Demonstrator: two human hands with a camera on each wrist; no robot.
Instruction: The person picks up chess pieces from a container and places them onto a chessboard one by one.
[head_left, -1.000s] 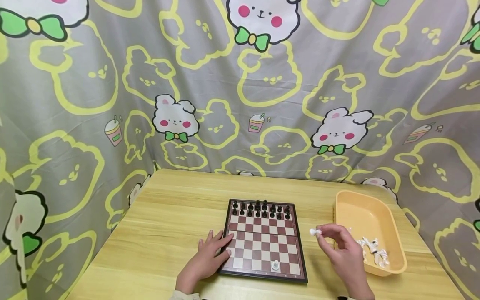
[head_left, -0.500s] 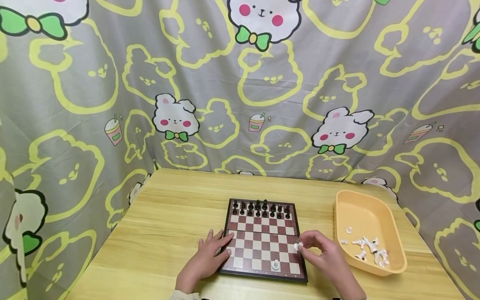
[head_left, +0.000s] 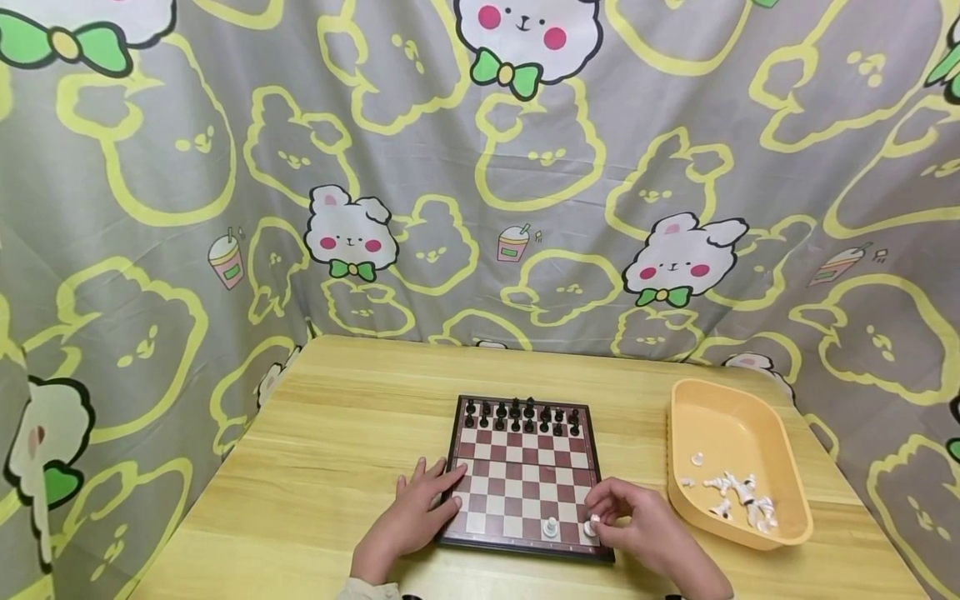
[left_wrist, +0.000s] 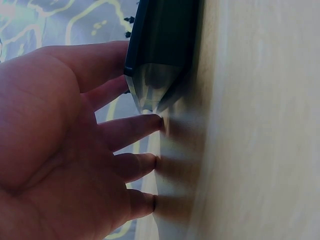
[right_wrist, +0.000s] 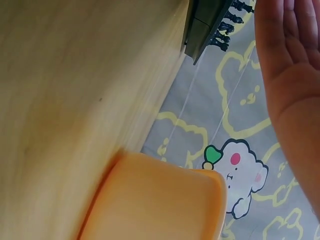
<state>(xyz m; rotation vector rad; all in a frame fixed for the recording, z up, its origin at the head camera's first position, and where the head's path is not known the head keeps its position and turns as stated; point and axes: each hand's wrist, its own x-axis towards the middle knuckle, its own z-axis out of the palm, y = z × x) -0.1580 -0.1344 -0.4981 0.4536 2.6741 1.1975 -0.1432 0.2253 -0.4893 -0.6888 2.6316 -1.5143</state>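
A chessboard (head_left: 517,487) lies on the table, with two rows of black chess pieces (head_left: 515,425) upright along its far side. My right hand (head_left: 641,521) pinches a white chess piece (head_left: 590,527) at the board's near right corner square. The fingers partly cover this piece, and its kind cannot be told. Another white chess piece (head_left: 551,527) stands upright on the near row to the left. My left hand (head_left: 408,518) rests at the board's left edge, thumb and index finger on the rim. In the left wrist view, other fingertips (left_wrist: 148,162) of that hand touch the table.
A yellow-orange plastic tray (head_left: 797,479) stands to the right of the board, with several white chess pieces (head_left: 746,490) lying in it. Behind the wooden table (head_left: 337,400) hangs a grey curtain (head_left: 442,167) with cartoon prints.
My right hand has moved left and toward the near edge, carrying the white chess piece from beside the tray to the board's near right corner. The left hand has stayed in place.
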